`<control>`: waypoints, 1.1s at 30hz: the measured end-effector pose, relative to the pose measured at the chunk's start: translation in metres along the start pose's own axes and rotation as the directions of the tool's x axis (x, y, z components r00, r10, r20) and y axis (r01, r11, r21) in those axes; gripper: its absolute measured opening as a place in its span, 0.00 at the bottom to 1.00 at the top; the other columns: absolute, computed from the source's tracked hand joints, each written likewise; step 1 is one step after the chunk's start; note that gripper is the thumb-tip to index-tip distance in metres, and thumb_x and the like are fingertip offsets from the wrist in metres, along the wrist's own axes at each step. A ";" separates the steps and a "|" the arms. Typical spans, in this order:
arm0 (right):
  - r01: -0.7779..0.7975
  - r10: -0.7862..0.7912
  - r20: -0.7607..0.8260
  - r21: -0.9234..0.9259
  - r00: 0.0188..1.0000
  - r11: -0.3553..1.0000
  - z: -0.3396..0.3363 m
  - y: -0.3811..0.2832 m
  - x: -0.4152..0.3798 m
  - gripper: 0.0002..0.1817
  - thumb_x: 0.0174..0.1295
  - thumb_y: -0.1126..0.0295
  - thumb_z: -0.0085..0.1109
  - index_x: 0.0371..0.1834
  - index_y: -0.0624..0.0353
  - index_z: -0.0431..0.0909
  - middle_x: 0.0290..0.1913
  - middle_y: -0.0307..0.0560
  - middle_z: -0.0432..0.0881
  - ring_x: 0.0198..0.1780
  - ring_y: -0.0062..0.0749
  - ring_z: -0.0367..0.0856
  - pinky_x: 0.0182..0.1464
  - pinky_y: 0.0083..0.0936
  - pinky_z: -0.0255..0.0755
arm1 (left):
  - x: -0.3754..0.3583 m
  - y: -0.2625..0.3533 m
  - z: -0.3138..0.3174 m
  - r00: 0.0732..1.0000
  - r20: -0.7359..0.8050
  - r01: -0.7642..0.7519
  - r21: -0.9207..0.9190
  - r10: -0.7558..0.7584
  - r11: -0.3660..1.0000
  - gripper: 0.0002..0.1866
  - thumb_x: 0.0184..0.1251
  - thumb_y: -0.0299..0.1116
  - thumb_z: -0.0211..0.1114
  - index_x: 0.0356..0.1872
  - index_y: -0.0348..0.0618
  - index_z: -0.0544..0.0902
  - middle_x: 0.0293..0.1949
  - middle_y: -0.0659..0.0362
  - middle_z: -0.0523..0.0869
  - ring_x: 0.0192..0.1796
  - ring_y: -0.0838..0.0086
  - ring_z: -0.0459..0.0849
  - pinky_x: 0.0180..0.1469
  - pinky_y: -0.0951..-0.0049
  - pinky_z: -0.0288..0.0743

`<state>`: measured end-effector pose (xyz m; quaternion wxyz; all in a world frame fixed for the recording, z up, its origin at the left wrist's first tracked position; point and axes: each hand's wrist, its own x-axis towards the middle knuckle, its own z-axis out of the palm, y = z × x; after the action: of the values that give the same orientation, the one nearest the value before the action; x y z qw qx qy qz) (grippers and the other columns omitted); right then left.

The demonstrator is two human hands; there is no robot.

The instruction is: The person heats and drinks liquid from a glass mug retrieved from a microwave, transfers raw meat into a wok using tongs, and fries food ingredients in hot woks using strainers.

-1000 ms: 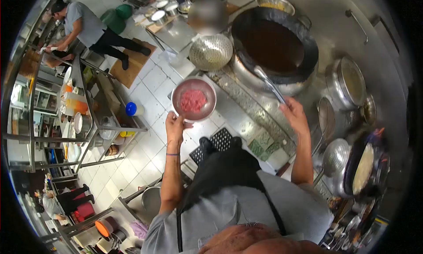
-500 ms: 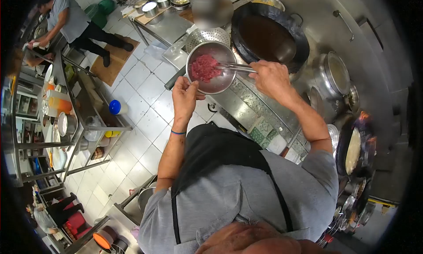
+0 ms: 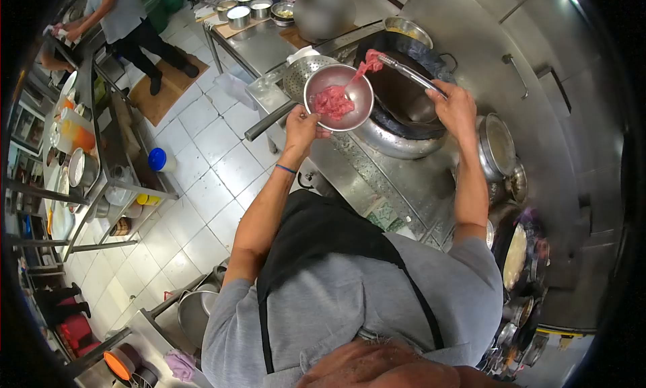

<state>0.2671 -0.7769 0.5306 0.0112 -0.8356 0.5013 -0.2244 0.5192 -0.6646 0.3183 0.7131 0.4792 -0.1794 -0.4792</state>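
Note:
My left hand (image 3: pixel 303 127) grips the rim of a metal bowl (image 3: pixel 360 105), tilted toward me, with raw red meat (image 3: pixel 331 103) inside. In my right hand (image 3: pixel 454 109) is a pair of metal tongs (image 3: pixel 412 72), shut on a strip of meat (image 3: pixel 369 63) lifted over the bowl's far rim. A strand of that meat still hangs down to the bowl. Just beyond, a large black wok (image 3: pixel 437 65) holds dark liquid (image 3: pixel 404 85), and the tongs reach over its near left side. Behind the bowl lies a perforated strainer (image 3: pixel 296 75) with a long dark handle (image 3: pixel 269 122).
Metal pots (image 3: pixel 496 146) stand right of the wok. Farther right, another pan (image 3: pixel 517 253) holds something pale. A steel table (image 3: pixel 269 41) with small containers is at the back left. Shelving (image 3: pixel 101 193) runs along the left; a co-worker (image 3: pixel 121 18) stands beyond it.
My right hand has moved up and right, drawing meat out of the bowl with the tongs toward the wok. The bowl in my left hand has shifted slightly right.

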 end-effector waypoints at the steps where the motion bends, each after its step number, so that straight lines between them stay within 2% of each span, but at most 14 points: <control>1: -0.031 0.031 -0.022 -0.017 0.999 0.999 0.002 0.005 0.005 0.16 0.61 0.58 0.65 0.48 0.51 0.87 0.42 0.56 0.87 0.46 0.53 0.85 0.50 0.42 0.77 | 0.006 -0.004 0.002 1.000 -0.006 0.003 -0.011 -0.003 1.000 0.07 0.65 0.21 0.59 0.36 0.38 0.67 0.33 0.52 0.78 0.23 0.65 0.85 0.24 0.66 0.87; 7: -0.195 0.177 -0.186 -0.079 0.966 0.978 0.038 0.057 0.036 0.17 0.60 0.57 0.64 0.49 0.50 0.87 0.44 0.59 0.86 0.49 0.54 0.84 0.52 0.43 0.77 | 0.024 -0.020 0.001 0.999 -0.032 -0.003 0.015 0.003 1.000 0.06 0.65 0.21 0.58 0.36 0.37 0.68 0.33 0.50 0.79 0.25 0.61 0.87 0.24 0.65 0.88; 10: -0.196 0.179 -0.095 -0.227 0.979 0.954 0.054 0.074 0.052 0.18 0.60 0.57 0.62 0.48 0.53 0.87 0.46 0.59 0.86 0.51 0.55 0.84 0.53 0.43 0.77 | 0.013 -0.011 0.003 0.999 -0.046 -0.007 0.002 0.007 1.000 0.06 0.66 0.21 0.58 0.36 0.37 0.68 0.34 0.49 0.80 0.26 0.60 0.87 0.25 0.65 0.88; 14: -0.279 0.312 0.014 -0.414 0.950 0.866 0.099 0.134 0.084 0.18 0.60 0.58 0.60 0.45 0.59 0.85 0.47 0.61 0.85 0.52 0.56 0.84 0.54 0.47 0.77 | 0.002 -0.001 -0.001 0.999 -0.025 -0.026 -0.051 0.025 0.998 0.07 0.65 0.22 0.59 0.36 0.38 0.68 0.34 0.50 0.80 0.25 0.60 0.87 0.26 0.65 0.88; 17: -0.282 0.314 0.015 -0.400 0.949 0.872 0.082 0.142 0.080 0.19 0.60 0.57 0.60 0.46 0.60 0.85 0.46 0.63 0.85 0.52 0.55 0.84 0.53 0.46 0.78 | -0.010 0.019 -0.002 0.996 -0.035 -0.086 -0.024 0.085 0.996 0.07 0.66 0.20 0.58 0.33 0.38 0.67 0.31 0.49 0.81 0.24 0.61 0.87 0.23 0.67 0.87; 21: -0.268 0.204 -0.208 -0.360 0.957 0.893 -0.019 0.072 0.038 0.19 0.62 0.54 0.62 0.47 0.56 0.86 0.45 0.60 0.86 0.48 0.56 0.85 0.50 0.46 0.78 | -0.026 0.027 -0.020 0.993 -0.048 -0.112 0.008 0.112 0.994 0.07 0.66 0.22 0.60 0.34 0.39 0.68 0.30 0.52 0.80 0.23 0.63 0.86 0.24 0.68 0.86; 23: -0.127 0.076 -0.203 -0.253 0.976 0.959 -0.053 0.051 0.008 0.17 0.61 0.56 0.65 0.48 0.54 0.86 0.44 0.56 0.87 0.47 0.53 0.85 0.51 0.44 0.77 | -0.047 0.045 -0.023 0.995 -0.045 -0.092 0.045 0.094 0.995 0.08 0.67 0.24 0.61 0.35 0.39 0.69 0.29 0.53 0.80 0.24 0.64 0.86 0.26 0.68 0.86; 26: 0.164 -0.172 -0.038 -0.153 0.984 0.975 -0.074 0.010 -0.032 0.16 0.59 0.61 0.68 0.48 0.54 0.86 0.45 0.52 0.87 0.46 0.49 0.86 0.48 0.40 0.78 | -0.056 0.053 -0.021 0.994 -0.035 -0.103 0.080 0.106 0.991 0.08 0.67 0.25 0.62 0.35 0.40 0.69 0.27 0.54 0.80 0.23 0.66 0.86 0.24 0.69 0.85; 28: 0.293 -0.285 0.072 -0.156 0.956 0.943 -0.061 -0.025 -0.050 0.17 0.57 0.61 0.69 0.47 0.56 0.86 0.45 0.51 0.87 0.43 0.48 0.87 0.44 0.38 0.79 | -0.060 0.061 -0.007 0.994 0.021 -0.104 0.099 0.103 0.990 0.08 0.67 0.24 0.62 0.35 0.40 0.70 0.27 0.55 0.80 0.22 0.67 0.86 0.24 0.70 0.85; 30: 0.444 -0.429 0.172 -0.060 0.887 0.894 -0.031 -0.034 -0.056 0.16 0.58 0.62 0.67 0.47 0.58 0.85 0.44 0.51 0.87 0.41 0.48 0.87 0.43 0.39 0.81 | -0.062 0.064 0.005 0.991 0.088 -0.108 0.105 0.099 0.989 0.07 0.67 0.24 0.62 0.35 0.40 0.70 0.27 0.55 0.81 0.22 0.67 0.86 0.24 0.70 0.85; 33: 0.390 -0.347 0.312 -0.086 0.884 0.917 0.006 -0.044 -0.062 0.15 0.58 0.65 0.66 0.47 0.58 0.84 0.44 0.49 0.86 0.40 0.51 0.85 0.44 0.42 0.79 | -0.062 0.060 0.018 0.982 0.157 -0.116 0.088 0.101 0.989 0.06 0.67 0.23 0.61 0.35 0.40 0.71 0.28 0.54 0.82 0.23 0.68 0.86 0.25 0.70 0.86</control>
<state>0.2819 -0.7043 0.5131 -0.0196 -0.9380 0.3408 -0.0601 0.5074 -0.6161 0.3905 0.6984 0.4646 -0.2820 -0.4656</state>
